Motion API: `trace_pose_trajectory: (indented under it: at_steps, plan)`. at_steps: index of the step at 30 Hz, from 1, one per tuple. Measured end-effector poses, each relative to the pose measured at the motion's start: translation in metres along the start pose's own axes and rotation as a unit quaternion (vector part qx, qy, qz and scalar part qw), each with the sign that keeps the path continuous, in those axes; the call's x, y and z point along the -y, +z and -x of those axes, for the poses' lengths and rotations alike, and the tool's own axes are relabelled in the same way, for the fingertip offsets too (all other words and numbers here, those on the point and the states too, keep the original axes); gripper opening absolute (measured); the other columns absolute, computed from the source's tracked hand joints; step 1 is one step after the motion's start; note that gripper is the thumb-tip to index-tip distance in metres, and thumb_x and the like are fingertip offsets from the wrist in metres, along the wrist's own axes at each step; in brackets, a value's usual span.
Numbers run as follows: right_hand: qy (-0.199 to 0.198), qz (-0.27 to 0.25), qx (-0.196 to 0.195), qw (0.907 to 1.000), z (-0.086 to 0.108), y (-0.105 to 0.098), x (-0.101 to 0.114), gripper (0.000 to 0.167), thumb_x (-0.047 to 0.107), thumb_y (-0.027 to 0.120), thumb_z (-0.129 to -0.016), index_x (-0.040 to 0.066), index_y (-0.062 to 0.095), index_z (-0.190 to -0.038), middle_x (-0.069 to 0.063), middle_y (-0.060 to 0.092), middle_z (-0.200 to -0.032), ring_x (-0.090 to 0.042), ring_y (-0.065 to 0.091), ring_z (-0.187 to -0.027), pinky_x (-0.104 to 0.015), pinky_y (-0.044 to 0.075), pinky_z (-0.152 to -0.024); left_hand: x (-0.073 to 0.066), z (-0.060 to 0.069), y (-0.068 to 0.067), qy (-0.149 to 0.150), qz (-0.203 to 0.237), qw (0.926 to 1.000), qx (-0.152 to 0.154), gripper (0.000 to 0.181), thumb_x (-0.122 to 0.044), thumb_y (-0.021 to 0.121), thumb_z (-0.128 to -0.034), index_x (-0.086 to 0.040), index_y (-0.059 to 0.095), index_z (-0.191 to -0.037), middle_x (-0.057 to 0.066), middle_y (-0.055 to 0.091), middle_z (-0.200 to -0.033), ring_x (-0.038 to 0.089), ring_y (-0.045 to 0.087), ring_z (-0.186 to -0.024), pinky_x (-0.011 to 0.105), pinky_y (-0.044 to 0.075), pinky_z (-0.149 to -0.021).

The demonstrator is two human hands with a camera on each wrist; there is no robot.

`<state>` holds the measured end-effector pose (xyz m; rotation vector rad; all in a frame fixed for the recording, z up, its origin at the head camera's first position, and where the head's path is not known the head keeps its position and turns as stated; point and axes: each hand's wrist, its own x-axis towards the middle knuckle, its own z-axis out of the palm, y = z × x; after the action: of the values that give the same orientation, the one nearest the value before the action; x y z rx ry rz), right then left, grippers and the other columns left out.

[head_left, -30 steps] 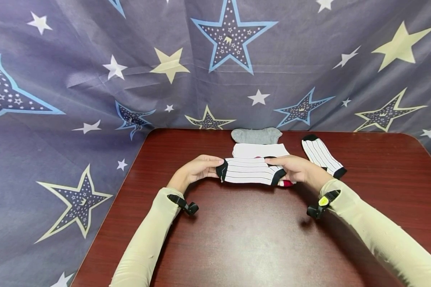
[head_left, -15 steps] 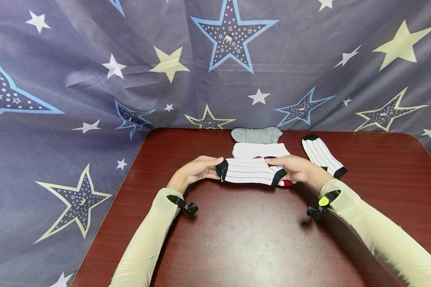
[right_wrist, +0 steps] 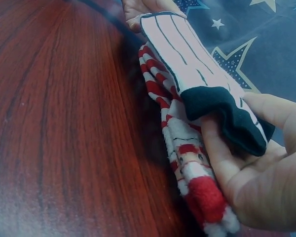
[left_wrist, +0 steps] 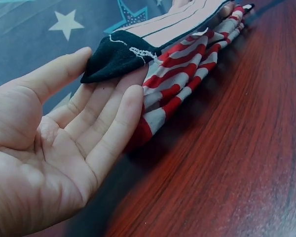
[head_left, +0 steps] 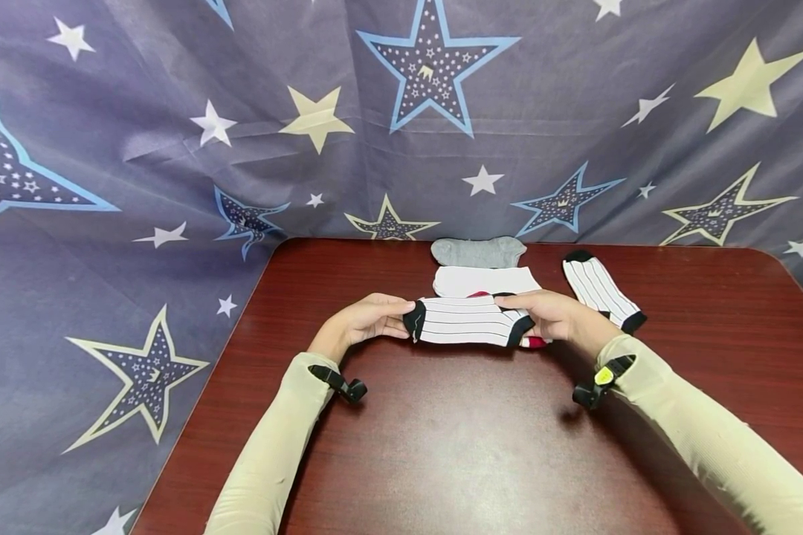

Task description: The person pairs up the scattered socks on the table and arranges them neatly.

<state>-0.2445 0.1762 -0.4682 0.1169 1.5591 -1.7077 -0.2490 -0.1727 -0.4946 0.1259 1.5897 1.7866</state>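
A white sock (head_left: 468, 321) with thin dark stripes and black toe and cuff is stretched level between both hands. My left hand (head_left: 368, 321) pinches its black toe (left_wrist: 116, 57), thumb on top and fingers beneath. My right hand (head_left: 552, 313) holds the cuff end; in the right wrist view the thumb lies along one side and fingers reach under the black cuff (right_wrist: 224, 113). Beneath it lies a red-and-white striped sock (left_wrist: 172, 84), mostly hidden in the head view. A fuzzy red and white figure (right_wrist: 207, 197) shows at its end in the right wrist view.
Behind the held sock lie a white sock (head_left: 485, 280) and a grey sock (head_left: 478, 253) at the table's back edge. A second thin-striped sock (head_left: 602, 290) lies slanted to the right. A star-patterned cloth (head_left: 241, 163) hangs behind and left of the brown table (head_left: 442, 446).
The held sock's left end has shifted very slightly toward me, showing a bit more red behind it. Both hands keep their hold; the other socks have not moved.
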Motion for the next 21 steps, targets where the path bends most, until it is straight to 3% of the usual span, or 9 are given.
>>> trace_pose_trajectory:
  at_steps: [11, 21]
  plan:
    - [-0.001, 0.005, 0.006, 1.0000, -0.0011, -0.0008, -0.0013, 0.016, 0.017, 0.052, -0.107, 0.014, 0.066, -0.100, 0.007, 0.074, -0.092, -0.008, 0.070, -0.084, -0.028, 0.060, -0.078, 0.0006, 0.0018, -0.0005, 0.003, -0.008, 0.9999, 0.012, 0.025, 0.000, 0.050, -0.1029, -0.012, 0.069, -0.092, 0.000, 0.074, -0.083, 0.011, 0.072, -0.070, 0.030, 0.063, -0.077]
    - [-0.012, 0.012, 0.037, 0.9992, -0.0008, -0.0012, -0.0024, 0.024, 0.014, 0.049, -0.108, 0.016, 0.069, -0.095, 0.006, 0.076, -0.092, -0.009, 0.071, -0.084, -0.031, 0.060, -0.079, 0.0026, 0.0032, -0.0025, -0.017, -0.025, 0.9995, 0.007, 0.024, -0.001, 0.053, -0.1020, -0.014, 0.068, -0.087, -0.003, 0.073, -0.079, 0.009, 0.070, -0.067, 0.028, 0.063, -0.074]
